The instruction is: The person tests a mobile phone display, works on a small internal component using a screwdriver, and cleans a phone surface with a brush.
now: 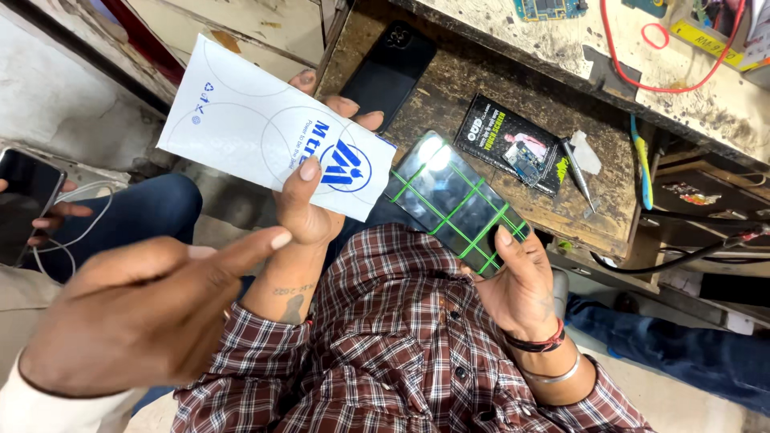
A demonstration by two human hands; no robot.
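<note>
My left hand point(309, 210) is shut on a white flat packet point(249, 120) with blue print, thumb on its front and fingers behind its top edge. My right hand point(521, 281), with a red thread and a metal bangle at the wrist, holds a dark glossy phone screen point(453, 204) crossed by thin green strips. It grips the screen's lower end, thumb on the glass. Both are raised over my checked shirt, in front of a worn wooden bench point(481, 88).
Another person's hand point(144, 313) in a white sleeve points a finger toward the packet from lower left. At far left a hand holds a phone point(28, 200) with a white cable. The bench holds a black phone point(389, 68), a black packet point(513, 144), a metal tool point(579, 176), and a toothbrush point(642, 160).
</note>
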